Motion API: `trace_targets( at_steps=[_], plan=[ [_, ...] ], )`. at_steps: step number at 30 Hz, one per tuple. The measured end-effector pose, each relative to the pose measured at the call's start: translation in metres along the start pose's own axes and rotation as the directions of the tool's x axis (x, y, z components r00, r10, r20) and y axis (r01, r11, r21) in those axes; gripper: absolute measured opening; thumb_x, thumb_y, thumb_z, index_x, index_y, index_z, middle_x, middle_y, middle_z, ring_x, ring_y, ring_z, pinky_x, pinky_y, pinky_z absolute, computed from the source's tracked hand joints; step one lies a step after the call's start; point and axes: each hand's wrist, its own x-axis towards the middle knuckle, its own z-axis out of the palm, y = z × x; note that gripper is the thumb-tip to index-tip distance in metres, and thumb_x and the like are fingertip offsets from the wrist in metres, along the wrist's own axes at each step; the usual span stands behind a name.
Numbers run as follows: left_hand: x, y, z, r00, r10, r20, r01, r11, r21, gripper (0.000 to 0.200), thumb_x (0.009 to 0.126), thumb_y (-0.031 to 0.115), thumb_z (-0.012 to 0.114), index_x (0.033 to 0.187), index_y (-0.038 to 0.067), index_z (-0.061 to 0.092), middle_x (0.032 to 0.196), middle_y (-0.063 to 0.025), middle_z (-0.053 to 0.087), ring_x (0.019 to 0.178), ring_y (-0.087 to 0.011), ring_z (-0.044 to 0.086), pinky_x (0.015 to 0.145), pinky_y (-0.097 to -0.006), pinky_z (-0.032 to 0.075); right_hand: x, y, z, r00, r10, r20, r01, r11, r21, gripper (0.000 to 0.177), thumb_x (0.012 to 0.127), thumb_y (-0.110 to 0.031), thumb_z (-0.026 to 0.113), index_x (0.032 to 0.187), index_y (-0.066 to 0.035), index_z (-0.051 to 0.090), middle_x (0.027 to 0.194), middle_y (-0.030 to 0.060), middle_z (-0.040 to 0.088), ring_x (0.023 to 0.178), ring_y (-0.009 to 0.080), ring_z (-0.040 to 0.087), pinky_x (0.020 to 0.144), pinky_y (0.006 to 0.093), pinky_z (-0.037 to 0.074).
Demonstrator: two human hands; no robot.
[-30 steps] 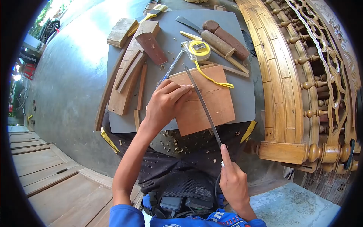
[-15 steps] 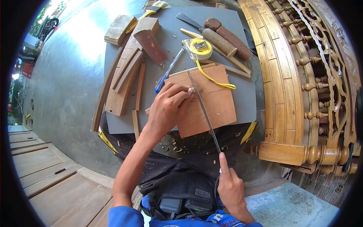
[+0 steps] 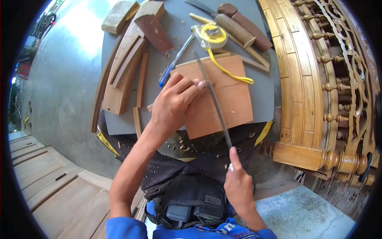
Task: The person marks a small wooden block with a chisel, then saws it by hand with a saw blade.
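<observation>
My left hand [image 3: 175, 99] is closed in a pinch over the flat reddish-brown board [image 3: 232, 107]. A thin wood strip [image 3: 150, 107] pokes out on its left side and seems to run under the fingers; most of it is hidden. My right hand [image 3: 239, 187] grips the near end of a long, narrow dark metal file [image 3: 217, 105], thumb stretched along it. The file lies slantwise across the board, right beside my left fingertips, its far tip past the board's top edge. Its handle is hidden in the hand.
Around the board on the grey tabletop [image 3: 262, 91] lie a yellow tape measure [image 3: 214, 35], a blue pen [image 3: 175, 61], a wood-handled chisel [image 3: 234, 28], and several wood pieces [image 3: 121, 85]. A slatted wooden bench [image 3: 296, 99] stands to the right. Shavings lie below.
My right hand has pushed the file a little forward across the board. My left hand keeps its pinch beside it. The whole view has shifted slightly, moving the tabletop upward in the picture.
</observation>
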Motion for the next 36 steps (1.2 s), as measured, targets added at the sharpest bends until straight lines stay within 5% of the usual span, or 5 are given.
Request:
trace_targets(
  at_steps=[17, 24, 26, 30, 36],
  plan=[
    [-0.001, -0.004, 0.005, 0.999, 0.047, -0.025, -0.045, 0.996, 0.082, 0.019, 0.067, 0.001, 0.066, 0.086, 0.003, 0.065, 0.078, -0.0061, 0.061, 0.073, -0.0244, 0.055, 0.068, -0.0312, 0.049, 0.041, -0.021, -0.006, 0.996, 0.061, 0.059, -0.061, 0.998, -0.004, 0.073, 0.077, 0.006, 0.052, 0.142, -0.021, 0.029, 0.065, 0.0176, 0.054, 0.056, 0.0381, 0.058, 0.052, 0.047, 0.048],
    [-0.002, -0.005, 0.005, 0.997, 0.078, -0.024, -0.076, 0.994, 0.085, 0.025, 0.065, -0.001, 0.065, 0.089, 0.003, 0.064, 0.082, -0.0055, 0.061, 0.077, -0.0241, 0.055, 0.069, -0.031, 0.049, 0.084, -0.021, 0.016, 0.982, -0.141, -0.128, 0.145, 0.989, 0.026, 0.073, 0.077, 0.005, 0.052, 0.142, -0.018, 0.028, 0.07, 0.0181, 0.058, 0.055, 0.0355, 0.059, 0.052, 0.0425, 0.051],
    [0.002, -0.009, 0.005, 0.994, 0.102, -0.047, -0.097, 0.99, 0.107, 0.023, 0.066, 0.001, 0.064, 0.089, 0.004, 0.064, 0.081, -0.0052, 0.061, 0.076, -0.0242, 0.055, 0.069, -0.0313, 0.049, 0.018, -0.019, -0.011, 0.988, 0.102, 0.114, -0.093, 0.992, -0.082, 0.074, 0.074, 0.008, 0.054, 0.14, -0.016, 0.033, 0.066, 0.0166, 0.058, 0.052, 0.0311, 0.059, 0.05, 0.0388, 0.051],
    [-0.002, -0.005, 0.006, 0.995, 0.1, -0.003, -0.099, 0.984, 0.148, 0.024, 0.067, 0.003, 0.063, 0.09, 0.005, 0.065, 0.085, -0.0049, 0.062, 0.075, -0.0236, 0.056, 0.069, -0.0301, 0.049, 0.085, -0.016, 0.016, 0.981, -0.138, -0.136, 0.144, 0.989, 0.038, 0.075, 0.076, 0.006, 0.051, 0.142, -0.019, 0.028, 0.064, 0.0169, 0.056, 0.054, 0.0346, 0.06, 0.048, 0.0435, 0.049],
    [-0.02, 0.016, 0.003, 0.985, 0.141, 0.1, -0.151, 0.984, 0.091, 0.03, 0.065, 0.006, 0.064, 0.094, 0.003, 0.065, 0.091, -0.0047, 0.063, 0.073, -0.0185, 0.056, 0.061, -0.0271, 0.051, 0.061, -0.021, 0.005, 0.999, 0.015, 0.052, -0.014, 1.0, -0.015, 0.079, 0.076, 0.006, 0.051, 0.144, -0.023, 0.023, 0.067, 0.0174, 0.056, 0.058, 0.0381, 0.06, 0.053, 0.0472, 0.05]
  ],
)
